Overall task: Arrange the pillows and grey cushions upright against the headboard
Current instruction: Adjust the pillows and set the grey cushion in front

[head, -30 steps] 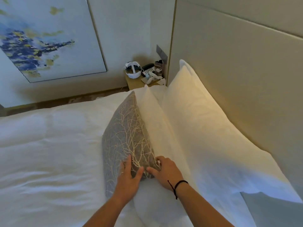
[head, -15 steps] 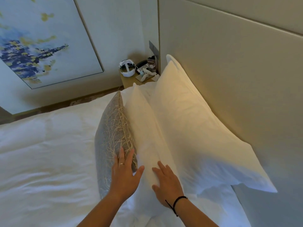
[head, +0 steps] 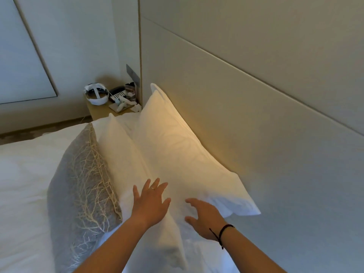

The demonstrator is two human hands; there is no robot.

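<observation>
A grey cushion (head: pixel 78 186) with a pale branch pattern stands on edge on the bed. It leans on a white pillow (head: pixel 120 154), which leans on a second white pillow (head: pixel 177 154) propped against the beige headboard (head: pixel 256 115). My left hand (head: pixel 150 201) is flat with fingers spread over the near end of the front pillow, off the cushion. My right hand (head: pixel 204 217) hovers with fingers apart at the near end of the rear pillow, holding nothing.
White bedding (head: pixel 25 174) covers the bed on the left. Beyond the pillows, a wooden bedside table (head: pixel 98 111) carries a white headset (head: pixel 96 93), a phone (head: pixel 118 94) and small items. A framed picture (head: pixel 19 56) hangs on the wall.
My left hand has left the grey cushion and moved right onto the front pillow. My right hand has shifted right toward the rear pillow. The cushion now stands alone.
</observation>
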